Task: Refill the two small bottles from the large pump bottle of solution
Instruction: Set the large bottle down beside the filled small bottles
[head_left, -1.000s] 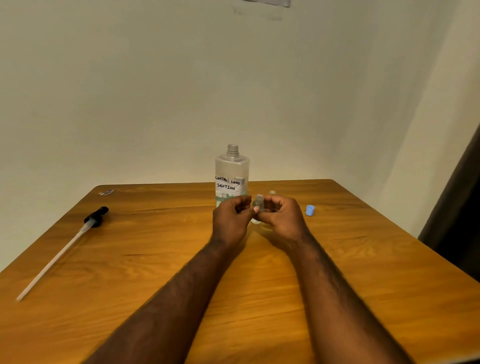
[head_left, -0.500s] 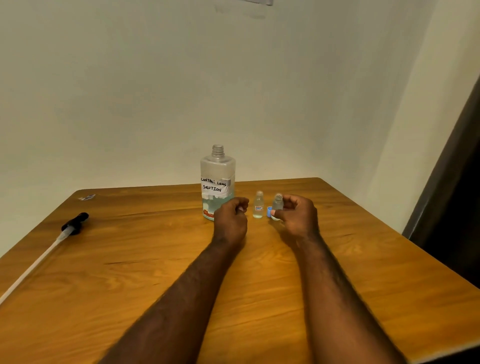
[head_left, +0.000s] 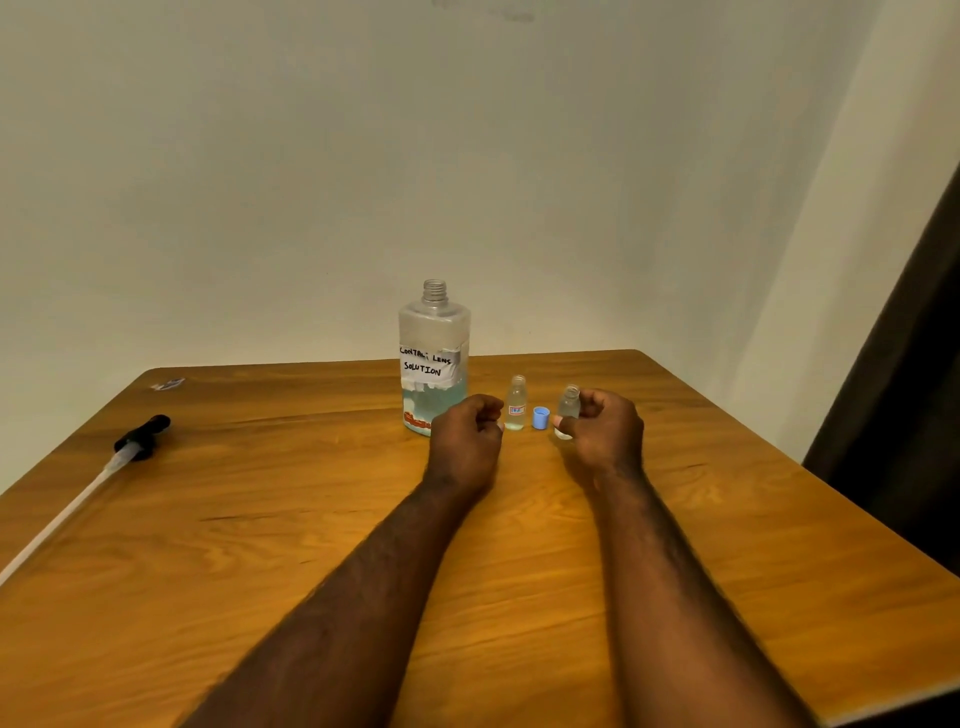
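The hands had just parted, the right hand (head_left: 602, 436) gripping the uncapped small bottle (head_left: 570, 402), ready for filling, the left hand (head_left: 465, 441) curled, whether round anything I couldn't tell.

Wooden table (head_left: 260, 545), grain running left-right, rounded far corners. Large bottle (head_left: 434, 358) stands upright at far centre, neck open, taped label reads "contact lens solution". Just right of it a labelled small bottle (head_left: 515, 405), upright, uncapped. Blue cap (head_left: 541, 418) beside that, on the wood. Far left: black pump head (head_left: 143, 436) with its white tube (head_left: 57, 519) lying flat. Small scrap (head_left: 169, 384) near the far left corner. Second small bottle (head_left: 570, 402) is in my right hand (head_left: 602, 436); can't tell if its base touches the wood.
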